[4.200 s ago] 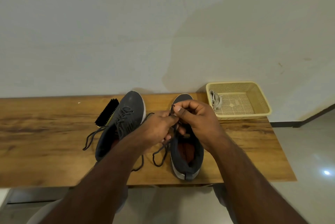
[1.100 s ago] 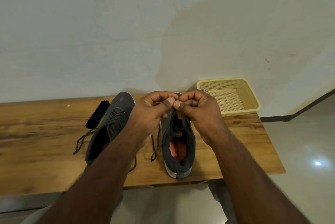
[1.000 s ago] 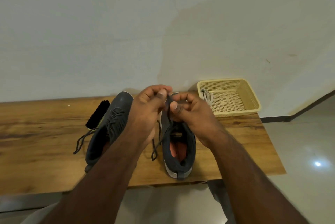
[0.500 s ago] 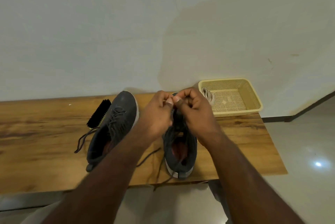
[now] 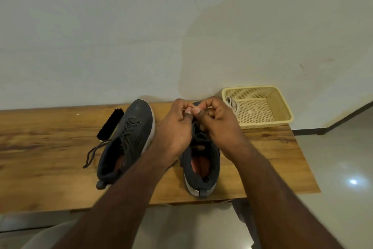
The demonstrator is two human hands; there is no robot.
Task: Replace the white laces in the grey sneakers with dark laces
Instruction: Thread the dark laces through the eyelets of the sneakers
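Two grey sneakers stand on a wooden table [image 5: 50, 144], toes toward the wall. The left sneaker [image 5: 129, 139] carries a dark lace whose loose end trails off to its left. Over the front of the right sneaker [image 5: 201, 166] my left hand [image 5: 177, 127] and my right hand [image 5: 216, 121] meet thumb to thumb, both pinching the dark lace [image 5: 198, 137] that runs down to its eyelets. My hands hide the toe and the upper eyelets. White laces [image 5: 232, 104] lie in a yellow basket [image 5: 282, 107].
A black shoe brush [image 5: 110, 123] lies against the left sneaker's far side. The yellow basket sits at the table's back right corner by the wall. The table's right edge drops to a tiled floor [image 5: 333, 168].
My hands stay together over the right sneaker, pinching the dark lace. The loose lace end that hung over the table's front edge half a second ago is drawn up out of sight.
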